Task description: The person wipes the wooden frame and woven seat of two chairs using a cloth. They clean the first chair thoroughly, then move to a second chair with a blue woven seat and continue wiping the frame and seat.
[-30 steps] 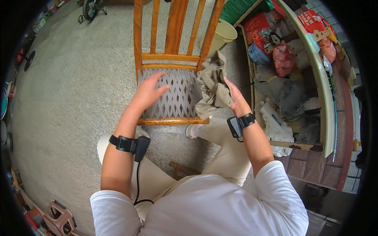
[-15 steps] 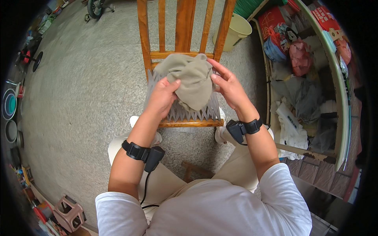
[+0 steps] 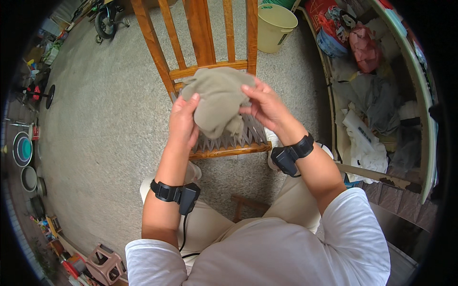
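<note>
A crumpled piece of grey-beige cloth (image 3: 215,104) is held up between my two hands, over the seat of a wooden chair (image 3: 229,151). My left hand (image 3: 183,120) grips its left edge, thumb on top and fingers underneath. On the other side my right hand (image 3: 268,106) pinches the upper right edge between thumb and fingers; this hand is slightly blurred. A small bunched end of the cloth hangs at the lower right. Grey interlaced strips (image 3: 252,132) make up the seat, partly hidden beneath the cloth. What kind of cloth article it is I cannot tell.
A cream bucket (image 3: 275,32) stands behind the chair at the right. An open-topped case (image 3: 329,114) on the right holds plastic bags, including a red one (image 3: 365,47). Basins (image 3: 28,178) and a pinkish stool (image 3: 106,265) line the left; a small bicycle (image 3: 106,23) stands far left.
The cloth has been turned and spread wider, its loose end now at the lower right. My right hand has shifted its hold. The whole view has swung slightly, tilting the chair.
</note>
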`<state>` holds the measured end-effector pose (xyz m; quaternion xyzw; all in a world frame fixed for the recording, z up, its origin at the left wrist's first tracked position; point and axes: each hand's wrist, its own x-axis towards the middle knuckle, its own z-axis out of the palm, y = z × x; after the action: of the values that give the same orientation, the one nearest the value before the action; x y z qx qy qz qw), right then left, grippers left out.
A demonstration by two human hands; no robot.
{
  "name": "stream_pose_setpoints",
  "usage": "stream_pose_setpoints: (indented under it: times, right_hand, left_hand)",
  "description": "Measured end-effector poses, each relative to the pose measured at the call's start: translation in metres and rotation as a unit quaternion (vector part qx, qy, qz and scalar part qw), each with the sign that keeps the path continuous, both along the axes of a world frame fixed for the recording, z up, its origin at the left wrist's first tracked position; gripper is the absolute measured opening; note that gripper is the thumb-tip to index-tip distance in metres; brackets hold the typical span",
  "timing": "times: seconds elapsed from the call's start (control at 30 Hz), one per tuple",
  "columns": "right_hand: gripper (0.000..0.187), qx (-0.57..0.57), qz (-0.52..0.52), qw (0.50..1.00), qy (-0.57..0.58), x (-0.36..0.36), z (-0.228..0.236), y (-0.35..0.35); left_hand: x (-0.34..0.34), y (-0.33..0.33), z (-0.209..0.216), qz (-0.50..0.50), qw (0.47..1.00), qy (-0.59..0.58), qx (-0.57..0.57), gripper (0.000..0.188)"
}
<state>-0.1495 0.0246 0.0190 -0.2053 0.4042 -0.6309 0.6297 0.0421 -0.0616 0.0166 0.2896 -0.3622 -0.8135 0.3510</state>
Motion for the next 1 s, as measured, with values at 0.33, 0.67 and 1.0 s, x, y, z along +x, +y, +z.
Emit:
stream_pose_setpoints:
  times: [0.33,0.67,1.0]
  right_hand:
    - [0.071,-0.158,-0.020,0.985,0.061,0.007,0.029,0.005]
    - [0.075,0.104,0.024,0.973,0.204,0.010,0.007,0.000]
    - [0.064,-0.011,-0.037,0.998,-0.040,0.009,-0.004,0.002]
  left_hand:
    - [-0.015,0.015,-0.009,-0.085,0.983,0.086,0.140,0.060]
    - [-0.021,0.001,-0.011,0.069,0.993,-0.051,0.086,0.053]
    - [-0.025,0.001,-0.009,-0.006,0.993,-0.115,0.002,0.056]
